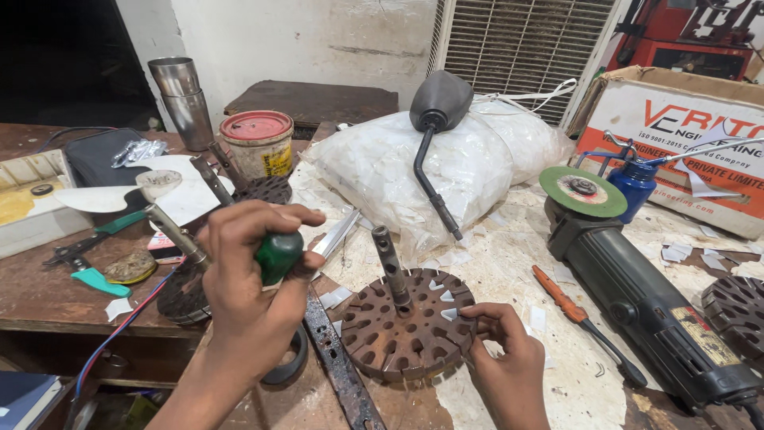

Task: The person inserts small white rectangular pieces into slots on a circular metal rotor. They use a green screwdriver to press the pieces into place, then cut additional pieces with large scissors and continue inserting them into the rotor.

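Slotted rotor core point(402, 338), rusty, judged heavy and rigid, best gripped at rim: right hand point(503, 350) pinched its edge, left hand point(251, 287) clenched a green-handled tool point(278, 255), probably a screwdriver.

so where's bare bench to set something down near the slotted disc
Free patch: the pale bench top between the slotted disc, the white bags and the angle grinder, apart from paper scraps and an orange screwdriver. Left of the disc it is crowded: metal bar, other rotors, scissors.
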